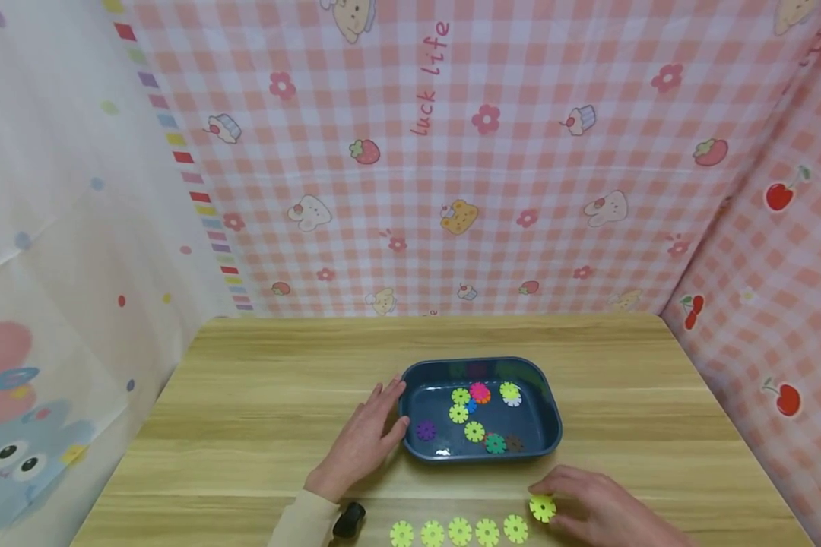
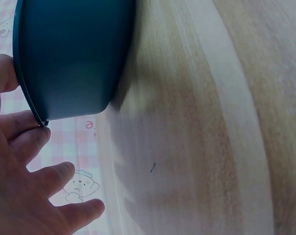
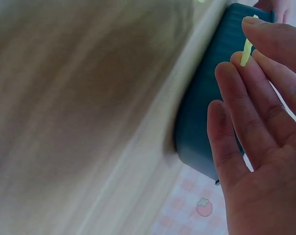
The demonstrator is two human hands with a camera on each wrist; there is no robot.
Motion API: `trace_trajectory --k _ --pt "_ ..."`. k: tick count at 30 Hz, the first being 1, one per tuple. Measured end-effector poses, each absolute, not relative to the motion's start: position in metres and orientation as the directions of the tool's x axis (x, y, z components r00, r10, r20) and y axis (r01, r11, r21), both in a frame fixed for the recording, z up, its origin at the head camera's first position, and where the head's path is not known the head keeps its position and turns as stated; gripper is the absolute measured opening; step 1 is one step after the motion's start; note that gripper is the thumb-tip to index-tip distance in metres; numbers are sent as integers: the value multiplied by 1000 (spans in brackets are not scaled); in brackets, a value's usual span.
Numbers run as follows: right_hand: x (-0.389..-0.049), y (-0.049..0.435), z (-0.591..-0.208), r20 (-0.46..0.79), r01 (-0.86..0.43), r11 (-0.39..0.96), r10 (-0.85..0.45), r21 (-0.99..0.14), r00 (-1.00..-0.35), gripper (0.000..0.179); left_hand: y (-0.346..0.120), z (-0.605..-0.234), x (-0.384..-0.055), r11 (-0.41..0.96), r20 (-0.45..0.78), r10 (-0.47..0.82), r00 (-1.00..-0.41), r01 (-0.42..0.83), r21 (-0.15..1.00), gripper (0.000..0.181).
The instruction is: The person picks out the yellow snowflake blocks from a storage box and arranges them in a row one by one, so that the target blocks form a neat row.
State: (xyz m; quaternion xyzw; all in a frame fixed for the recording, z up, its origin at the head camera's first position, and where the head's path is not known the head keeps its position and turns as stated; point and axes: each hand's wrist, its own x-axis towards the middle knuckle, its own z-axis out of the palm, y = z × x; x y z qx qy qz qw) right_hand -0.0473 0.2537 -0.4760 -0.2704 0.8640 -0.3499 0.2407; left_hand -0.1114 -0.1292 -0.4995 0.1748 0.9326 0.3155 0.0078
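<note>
Right hand (image 1: pixel 598 505) pinched a yellow disc (image 1: pixel 543 514), thumb to fingertips, beside a row of five more (image 1: pixel 460 524); whether it touched the table (image 1: pixel 246 395) was hard to say! Left hand (image 1: pixel 362 437), fingers spread, rested against the dark tray (image 1: pixel 530 422).

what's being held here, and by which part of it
The right hand pinches a yellow disc by its edge. The left hand touches the tray at its rim, with no clear grip.

5 discs (image 1: pixel 460 523) in row before tray (image 1: pixel 479 458); tray on table (image 1: pixel 260 387), other discs (image 1: pixel 474 425) inside.
</note>
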Motion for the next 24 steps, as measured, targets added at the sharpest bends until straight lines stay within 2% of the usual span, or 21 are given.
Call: trace_trajectory --k 6,12,18,24 --pt "-44 257 -487 -200 -293 540 -676 -789 -709 31 -128 -499 -112 739 85 319 -944 304 601 59" --pt "-44 259 -493 -244 -225 517 -687 -826 -685 30 -128 -500 -112 744 86 315 -945 302 596 58" --pt "-45 260 -498 -268 -218 543 -676 -811 -686 27 -128 -502 -112 746 78 313 -947 296 597 58" --pt "-45 260 -503 -234 -288 562 -679 -775 -695 25 -128 -504 -113 741 85 317 -945 303 599 59"
